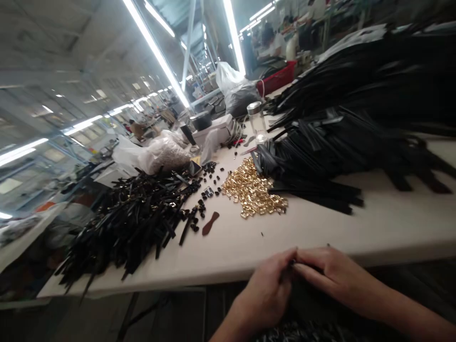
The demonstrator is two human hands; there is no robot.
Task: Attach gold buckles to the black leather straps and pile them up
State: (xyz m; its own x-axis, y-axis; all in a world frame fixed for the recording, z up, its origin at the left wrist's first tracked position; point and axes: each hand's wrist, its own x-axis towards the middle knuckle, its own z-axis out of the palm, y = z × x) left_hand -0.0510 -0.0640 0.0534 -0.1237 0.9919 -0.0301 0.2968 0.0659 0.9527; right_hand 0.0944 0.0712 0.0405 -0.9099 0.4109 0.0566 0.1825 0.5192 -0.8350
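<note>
My left hand (269, 287) and my right hand (327, 270) meet at the table's front edge, fingers closed round a small dark piece (292, 262) that is mostly hidden. Beyond them on the pale table (235, 251) lies a heap of gold metal buckles (252, 190). Bundled black straps (309, 147) lie right of the buckles. To the left spreads a large pile of black straps with small fittings (131, 218). A brown bow-shaped piece (210, 224) rests between the left pile and the buckles.
A glass jar with a metal lid (257, 123) stands behind the buckles. Farther back are a white box (215, 129), plastic bags (164, 152) and a red crate (278, 78). More black strips (384, 76) are heaped at the right. A person (272, 42) is in the background.
</note>
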